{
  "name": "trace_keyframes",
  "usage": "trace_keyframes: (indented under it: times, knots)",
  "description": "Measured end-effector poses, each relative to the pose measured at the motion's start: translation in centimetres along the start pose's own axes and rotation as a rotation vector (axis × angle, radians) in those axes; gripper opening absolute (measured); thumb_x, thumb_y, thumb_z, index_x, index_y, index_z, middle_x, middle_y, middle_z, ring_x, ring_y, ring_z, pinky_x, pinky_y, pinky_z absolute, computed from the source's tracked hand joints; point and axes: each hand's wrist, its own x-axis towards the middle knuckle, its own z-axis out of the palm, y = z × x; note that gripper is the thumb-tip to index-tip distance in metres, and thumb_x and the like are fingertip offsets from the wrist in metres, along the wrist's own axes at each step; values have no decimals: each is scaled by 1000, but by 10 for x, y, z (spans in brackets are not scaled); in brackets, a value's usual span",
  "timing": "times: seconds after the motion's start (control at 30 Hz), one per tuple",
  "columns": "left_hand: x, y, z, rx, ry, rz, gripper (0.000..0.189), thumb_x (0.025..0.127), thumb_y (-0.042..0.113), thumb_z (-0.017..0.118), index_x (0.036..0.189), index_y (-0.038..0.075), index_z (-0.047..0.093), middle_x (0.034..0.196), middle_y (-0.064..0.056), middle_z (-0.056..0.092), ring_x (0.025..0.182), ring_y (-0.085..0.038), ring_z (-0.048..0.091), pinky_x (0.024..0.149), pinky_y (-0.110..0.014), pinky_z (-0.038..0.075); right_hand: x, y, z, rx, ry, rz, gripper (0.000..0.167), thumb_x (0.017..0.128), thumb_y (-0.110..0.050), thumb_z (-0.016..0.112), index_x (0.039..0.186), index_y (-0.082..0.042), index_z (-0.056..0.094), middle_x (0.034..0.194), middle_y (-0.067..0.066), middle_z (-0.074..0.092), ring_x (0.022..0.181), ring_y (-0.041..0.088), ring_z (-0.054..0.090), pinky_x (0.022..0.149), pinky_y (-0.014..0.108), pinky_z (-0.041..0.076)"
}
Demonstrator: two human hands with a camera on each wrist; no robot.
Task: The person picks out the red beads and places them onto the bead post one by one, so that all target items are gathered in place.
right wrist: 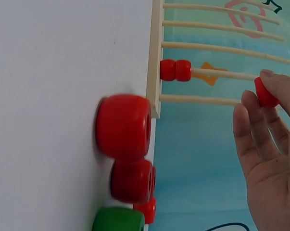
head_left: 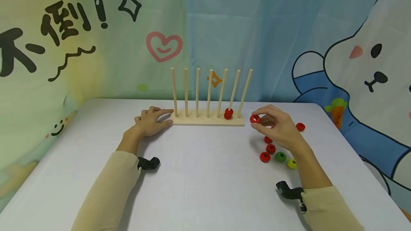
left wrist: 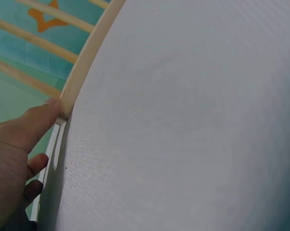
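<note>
A wooden peg rack [head_left: 208, 121] with several upright pegs stands on the table. Two red beads [right wrist: 176, 70] are stacked on its second peg from the right. At the rack's left end, my left hand [head_left: 150, 121] holds the base between thumb and index finger; in the left wrist view its thumb [left wrist: 39, 120] touches the base's corner. Just right of the rack, my right hand [head_left: 278, 126] pinches a red bead [head_left: 254, 119] between thumb and fingertips, above the table. The bead's hole faces the head camera.
Loose red beads [head_left: 270, 148], a green bead [head_left: 280, 157] and a yellow bead [head_left: 292, 163] lie on the white table [head_left: 205, 181] below the right hand. Another red bead [head_left: 300, 127] lies to its right. A printed cloth [head_left: 224, 27] hangs behind the table.
</note>
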Motion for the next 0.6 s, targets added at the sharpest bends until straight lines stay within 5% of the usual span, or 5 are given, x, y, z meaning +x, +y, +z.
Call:
trace_keyframes:
  times: [0.43,0.6]
  knots:
    - [3,1,1,-11,2,14,61,100,63,51,157,41,42,160,-14,30,140,-47,26,97,-65,24,18,-8,11,154,54,-84,38,88,7,76,124,-3,68,116,11,64,91,11,69,86,18,55]
    - [0,-1,0,-13,12,12,61,100,62,51,157,39,42,159,-15,30,140,-48,26,97,-66,24,26,-9,15,133,39,-80,36,89,3,77,123,-3,69,115,9,64,91,13,68,85,18,54]
